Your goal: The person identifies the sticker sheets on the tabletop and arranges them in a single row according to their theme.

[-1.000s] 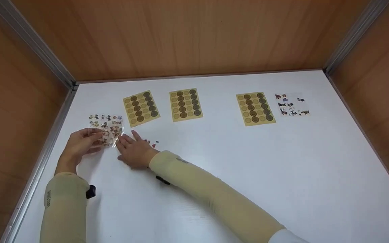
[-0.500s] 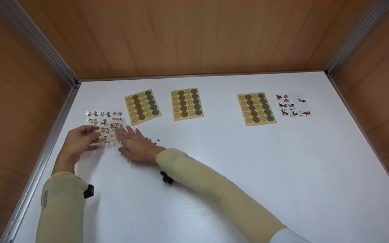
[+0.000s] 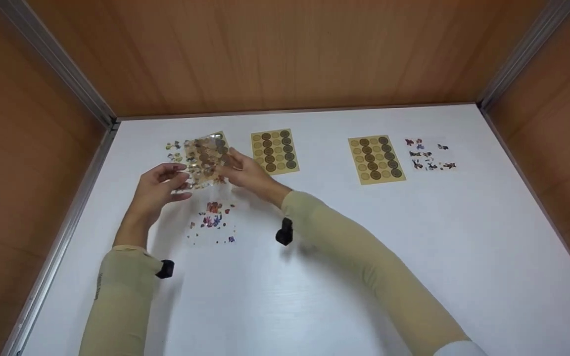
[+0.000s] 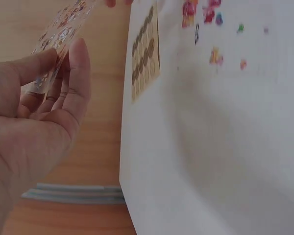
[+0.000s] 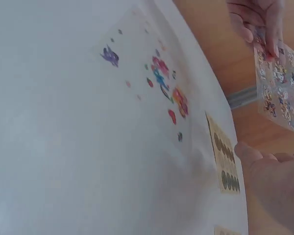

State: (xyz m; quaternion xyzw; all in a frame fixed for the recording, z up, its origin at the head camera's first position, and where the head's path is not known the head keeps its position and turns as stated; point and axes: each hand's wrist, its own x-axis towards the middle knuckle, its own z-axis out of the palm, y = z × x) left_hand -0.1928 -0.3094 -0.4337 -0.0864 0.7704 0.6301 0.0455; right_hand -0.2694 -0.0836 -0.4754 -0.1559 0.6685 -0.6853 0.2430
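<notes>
A clear sticker sheet (image 3: 193, 174) with rows of small cartoon figures is held up off the table between both hands. My left hand (image 3: 159, 188) pinches its left side between thumb and fingers, as the left wrist view also shows. At its right edge my right hand (image 3: 249, 174) grips with the thumb in front and the fingers behind. Through the see-through sheet part of a yellow sheet of round brown stickers (image 3: 223, 145) shows. Below the hands, flat on the table, lies another clear sheet with sparse pink, red and purple stickers (image 3: 212, 220).
A second yellow sheet of round stickers (image 3: 274, 148) lies right of the hands, partly near the right wrist. Farther right are a third yellow sheet (image 3: 376, 159) and a clear sheet of animal stickers (image 3: 428, 154). Wooden walls (image 3: 295, 54) border the white table.
Both hands have raised the clear sticker sheet and carried it right and away from me. My right hand, flat beside it before, now grips its edge, uncovering the sparse sheet.
</notes>
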